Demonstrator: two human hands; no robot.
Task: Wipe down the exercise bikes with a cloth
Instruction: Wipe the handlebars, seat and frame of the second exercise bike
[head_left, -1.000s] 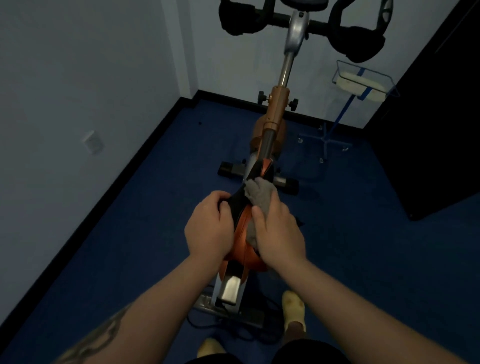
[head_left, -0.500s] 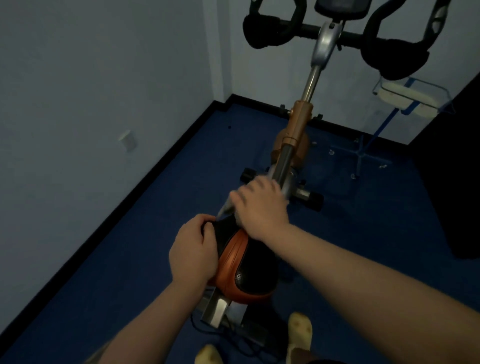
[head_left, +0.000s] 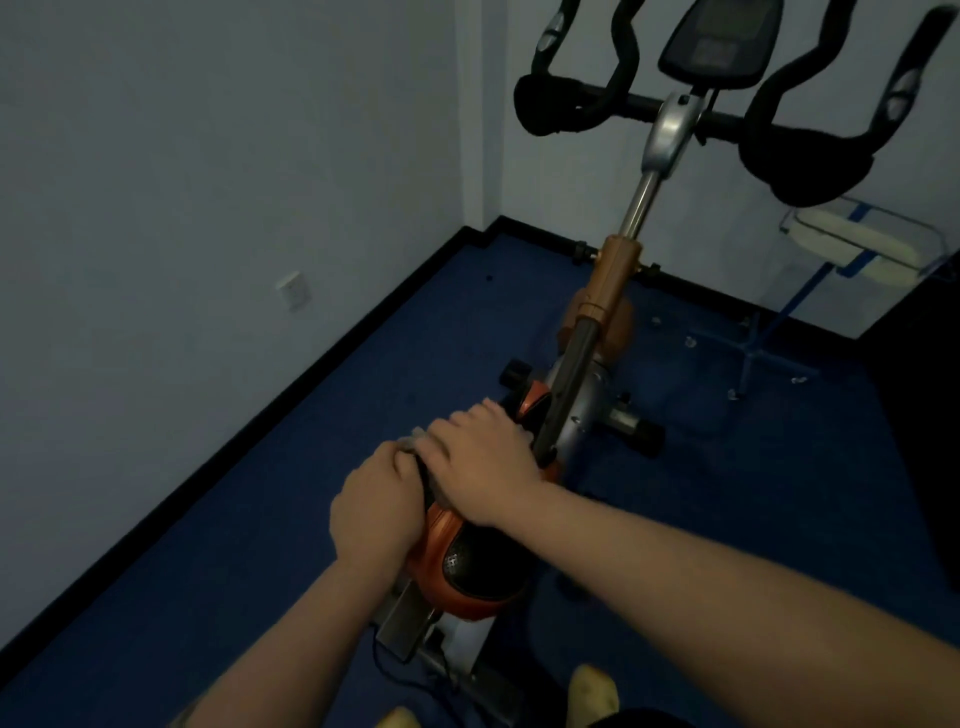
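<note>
Soft grey cloth pressed flat under right hand; left hand fingers curled, gripping firm orange-black padded saddle.

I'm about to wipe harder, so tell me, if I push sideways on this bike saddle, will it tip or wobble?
Probably not tip: the exercise bike stands on wide crossbars on the floor. The saddle sits on a metal post, so it looks stiff, though it might swivel a little. The left hand steadies its side, while the right hand presses the cloth, which looks limp and may bunch.
</note>
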